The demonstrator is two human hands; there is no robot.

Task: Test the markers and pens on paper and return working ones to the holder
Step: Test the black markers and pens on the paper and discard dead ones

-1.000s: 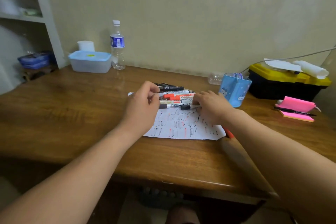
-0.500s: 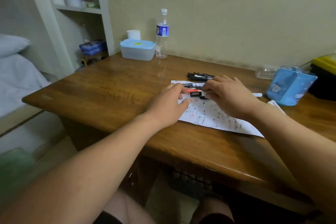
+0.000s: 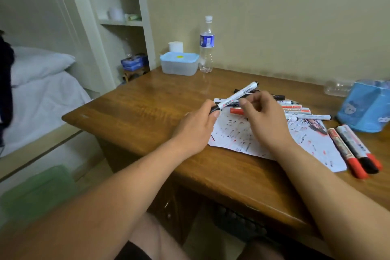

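My left hand (image 3: pixel 197 127) grips the black cap end of a white marker (image 3: pixel 237 97), which is lifted off the table and slants up and away. My right hand (image 3: pixel 264 121) is beside it, fingers curled, with thumb and forefinger meeting the barrel near its middle. Beneath both hands lies the paper (image 3: pixel 238 135), covered in black and red test strokes. Several more markers (image 3: pixel 297 111) lie in a row at the paper's far edge. Three capped markers (image 3: pixel 354 150), red and black, rest off its right edge. The blue holder (image 3: pixel 367 110) stands at the far right.
A water bottle (image 3: pixel 206 48), a lidded plastic box (image 3: pixel 179 63) and a white roll stand at the table's back left. A clear plastic container (image 3: pixel 337 87) sits behind the holder. The wooden table's corner (image 3: pixel 69 117) faces a bed (image 3: pixel 38 95) and a shelf on the left.
The white marker has come up off the row, held by my left hand at its cap end. My head has turned left, so the holder now sits at the right edge.
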